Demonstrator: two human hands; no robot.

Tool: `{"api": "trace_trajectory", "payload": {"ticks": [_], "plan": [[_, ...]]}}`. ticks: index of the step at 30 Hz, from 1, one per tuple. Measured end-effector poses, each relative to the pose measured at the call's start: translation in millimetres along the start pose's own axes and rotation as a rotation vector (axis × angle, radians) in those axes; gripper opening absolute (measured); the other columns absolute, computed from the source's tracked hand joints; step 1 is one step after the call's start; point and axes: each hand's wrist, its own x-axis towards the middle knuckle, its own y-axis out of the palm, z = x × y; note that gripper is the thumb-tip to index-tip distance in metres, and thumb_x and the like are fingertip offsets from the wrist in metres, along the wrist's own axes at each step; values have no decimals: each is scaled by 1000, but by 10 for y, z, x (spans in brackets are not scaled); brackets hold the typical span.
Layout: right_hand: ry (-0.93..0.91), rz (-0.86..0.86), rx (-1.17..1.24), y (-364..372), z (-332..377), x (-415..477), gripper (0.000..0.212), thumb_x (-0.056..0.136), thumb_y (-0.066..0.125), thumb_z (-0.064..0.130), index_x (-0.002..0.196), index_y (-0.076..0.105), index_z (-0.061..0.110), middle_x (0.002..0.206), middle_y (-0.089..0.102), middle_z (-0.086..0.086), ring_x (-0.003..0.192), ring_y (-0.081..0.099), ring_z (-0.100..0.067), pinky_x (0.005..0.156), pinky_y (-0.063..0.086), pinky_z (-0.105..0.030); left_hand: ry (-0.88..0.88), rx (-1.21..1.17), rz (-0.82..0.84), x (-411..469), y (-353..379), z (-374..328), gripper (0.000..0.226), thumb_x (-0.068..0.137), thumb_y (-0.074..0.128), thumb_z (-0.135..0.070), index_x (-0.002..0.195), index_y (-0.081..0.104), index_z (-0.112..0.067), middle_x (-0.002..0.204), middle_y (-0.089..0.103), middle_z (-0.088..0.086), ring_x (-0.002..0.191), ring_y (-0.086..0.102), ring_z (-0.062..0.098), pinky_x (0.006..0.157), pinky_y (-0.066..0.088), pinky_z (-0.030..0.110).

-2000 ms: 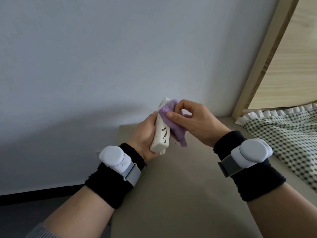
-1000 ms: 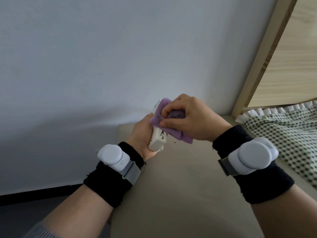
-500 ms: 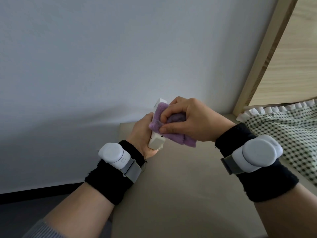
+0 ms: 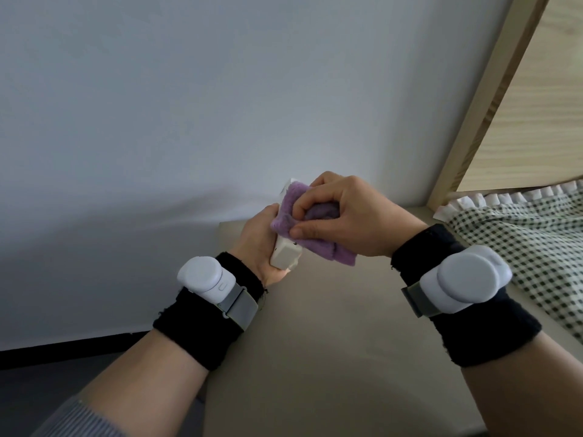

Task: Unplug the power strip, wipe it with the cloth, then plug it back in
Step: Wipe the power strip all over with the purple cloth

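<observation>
My left hand (image 4: pixel 257 239) grips a white power strip (image 4: pixel 284 255) from its left side and holds it above the beige tabletop (image 4: pixel 331 342). Only the strip's near end and a sliver of its far end show. My right hand (image 4: pixel 347 216) presses a purple cloth (image 4: pixel 291 209) over the strip's top face, thumb and fingers pinching the fabric. A flap of the cloth hangs down to the right under my palm. The strip's cord and plug are out of sight.
A plain white wall (image 4: pixel 220 105) fills the background, with a dark baseboard (image 4: pixel 63 348) at lower left. On the right, a wooden bed frame (image 4: pixel 492 105) rises at a slant, and green checked bedding (image 4: pixel 530 234) with a white frill lies beside the tabletop.
My right hand has slid the cloth from the strip's side over its top face, covering the sockets, and shifted slightly right. My left hand keeps its hold on the strip.
</observation>
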Motion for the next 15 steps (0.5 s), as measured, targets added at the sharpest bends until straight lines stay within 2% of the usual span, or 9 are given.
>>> {"api": "trace_trajectory", "payload": {"ticks": [2, 5, 7, 9, 11, 13, 15], "plan": [[-15, 57, 13, -38, 2, -10, 16, 80, 90, 40, 85, 76, 45, 101, 60, 11, 92, 61, 0, 82, 47, -10, -13, -18, 11, -12, -3, 8, 42, 99, 53, -23, 58, 61, -18, 52, 46, -2, 42, 51, 12, 43, 43, 19], [-2, -63, -8, 29, -1, 13, 14, 83, 88, 37, 86, 75, 41, 103, 59, 9, 94, 59, 1, 83, 47, -11, 7, -31, 8, -14, 12, -13, 30, 98, 52, -18, 69, 58, -17, 56, 46, -2, 46, 51, 11, 44, 42, 20], [14, -97, -23, 43, 2, 10, 13, 84, 88, 35, 87, 76, 37, 104, 59, 7, 96, 58, -1, 85, 48, -15, 7, -35, 15, 8, 16, -10, 31, 98, 51, -14, 68, 58, -18, 55, 46, -3, 43, 50, 9, 41, 41, 17], [-16, -7, 6, -7, 2, -13, 13, 82, 90, 34, 87, 78, 35, 102, 61, 8, 94, 59, 0, 84, 48, -14, 21, -18, 43, 0, 9, 18, 35, 98, 50, -12, 65, 59, -20, 58, 44, -1, 45, 49, 11, 42, 41, 18], [-49, 59, 28, -36, 20, -28, 13, 81, 90, 35, 86, 78, 37, 99, 62, 8, 95, 59, 1, 84, 50, -15, 34, -10, 52, -31, 14, 21, 33, 89, 57, -11, 58, 63, -18, 58, 46, 0, 47, 51, 13, 45, 43, 19], [-41, 12, 17, 5, 27, -17, 15, 82, 90, 36, 84, 76, 41, 101, 60, 9, 95, 59, 1, 84, 49, -14, 25, -28, 34, -50, 20, -7, 24, 77, 64, -17, 54, 66, -18, 52, 51, -2, 44, 54, 11, 45, 44, 18], [-23, -65, -9, 45, 32, -1, 15, 82, 89, 36, 85, 74, 41, 104, 58, 9, 95, 58, 1, 84, 48, -14, 18, -56, 9, -30, 21, -20, 24, 87, 62, -18, 64, 65, -17, 53, 52, -3, 43, 54, 9, 45, 44, 17]]}}
